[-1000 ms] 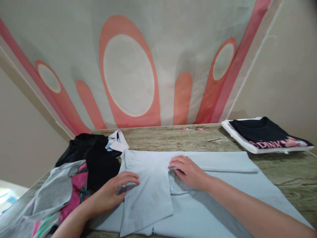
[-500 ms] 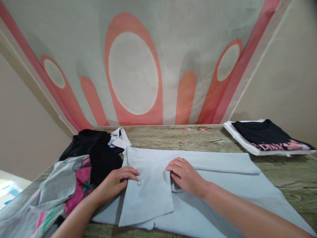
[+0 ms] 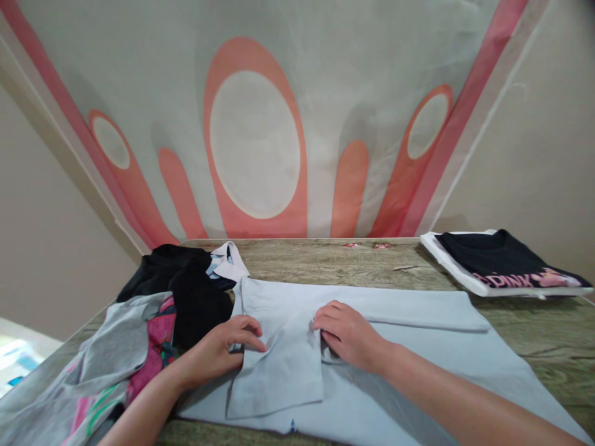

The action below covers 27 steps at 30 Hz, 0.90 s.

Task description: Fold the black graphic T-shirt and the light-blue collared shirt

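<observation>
Nearest, a light blue shirt point(image 3: 409, 371) is found spread flat on the wooden table point(image 3: 325, 260). Its long axis runs left to right, with the neck end pointing left and the hem end right. A folded sleeve point(image 3: 283, 371) is laid across the body, pointing toward the near edge.

The left hand point(image 3: 218, 353) is set at the sleeve's left edge, fingers bent and closed with the thumb on the cloth. The right hand point(image 3: 348, 334) is laid palm down at the sleeve's right edge, fingers extended and pressed on the fabric, nothing gripped.

Compared with one second ago, the left fingers are seen curled rather than flat, and the right hand is shifted slightly left.

A loose pile of clothes point(image 3: 139, 334) is noted at the left, touching the shirt. A folded black shirt point(image 3: 502, 260) is recorded at the far right, well apart. A patterned banner point(image 3: 255, 142) is hung beyond the far edge.
</observation>
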{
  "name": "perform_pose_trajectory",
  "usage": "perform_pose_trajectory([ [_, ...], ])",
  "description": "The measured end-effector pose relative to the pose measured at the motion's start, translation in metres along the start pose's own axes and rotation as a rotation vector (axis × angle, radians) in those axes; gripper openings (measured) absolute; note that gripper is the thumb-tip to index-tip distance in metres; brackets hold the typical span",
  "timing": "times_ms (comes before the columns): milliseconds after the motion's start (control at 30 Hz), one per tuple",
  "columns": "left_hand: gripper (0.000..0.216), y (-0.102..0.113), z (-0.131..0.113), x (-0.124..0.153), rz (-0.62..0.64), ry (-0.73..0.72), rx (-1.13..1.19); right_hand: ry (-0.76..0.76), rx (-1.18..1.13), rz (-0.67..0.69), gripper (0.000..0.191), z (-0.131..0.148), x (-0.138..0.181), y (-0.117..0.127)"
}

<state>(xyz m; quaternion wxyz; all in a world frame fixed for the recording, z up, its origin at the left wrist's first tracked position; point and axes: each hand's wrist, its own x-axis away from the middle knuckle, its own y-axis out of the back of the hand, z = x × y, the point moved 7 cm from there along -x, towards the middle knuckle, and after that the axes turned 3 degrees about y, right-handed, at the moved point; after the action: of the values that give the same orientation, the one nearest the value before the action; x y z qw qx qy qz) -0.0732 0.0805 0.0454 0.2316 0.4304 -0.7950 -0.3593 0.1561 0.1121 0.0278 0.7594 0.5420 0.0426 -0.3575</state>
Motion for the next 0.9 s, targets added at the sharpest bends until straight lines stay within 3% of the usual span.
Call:
perform_pose_trajectory([
  [100, 0.022, 0.005, 0.005, -0.001, -0.037, 0.042, 0.062, -0.057, -0.059, 0.001, 0.022, -0.005, -0.005, 0.002],
  [300, 0.021, 0.008, 0.021, 0.002, -0.085, 0.279, 0.202, -0.419, -0.316, -0.047, 0.025, -0.045, -0.003, -0.01],
  [367, 0.019, 0.007, 0.015, 0.003, -0.067, 0.261, 0.158, -0.369, -0.299, -0.08, 0.034, -0.042, -0.002, -0.008],
  [467, 0.028, 0.004, 0.001, 0.004, -0.032, 0.156, 0.032, -0.126, -0.131, -0.112, 0.047, -0.016, -0.002, 0.003],
  [567, 0.029, 0.004, -0.004, 0.005, -0.037, 0.097, -0.026, 0.083, -0.006, -0.047, 0.041, 0.012, -0.003, 0.007],
  [667, 0.023, 0.007, 0.003, 0.004, -0.095, 0.131, 0.03, 0.131, -0.022, -0.016, 0.025, 0.02, -0.007, 0.004],
  [767, 0.023, 0.011, 0.012, 0.004, -0.131, 0.172, 0.116, -0.042, -0.178, -0.07, 0.016, 0.003, -0.011, -0.001],
  [900, 0.022, 0.012, 0.023, 0.001, -0.167, 0.25, 0.118, -0.396, -0.349, -0.155, 0.028, -0.031, -0.01, -0.006],
])
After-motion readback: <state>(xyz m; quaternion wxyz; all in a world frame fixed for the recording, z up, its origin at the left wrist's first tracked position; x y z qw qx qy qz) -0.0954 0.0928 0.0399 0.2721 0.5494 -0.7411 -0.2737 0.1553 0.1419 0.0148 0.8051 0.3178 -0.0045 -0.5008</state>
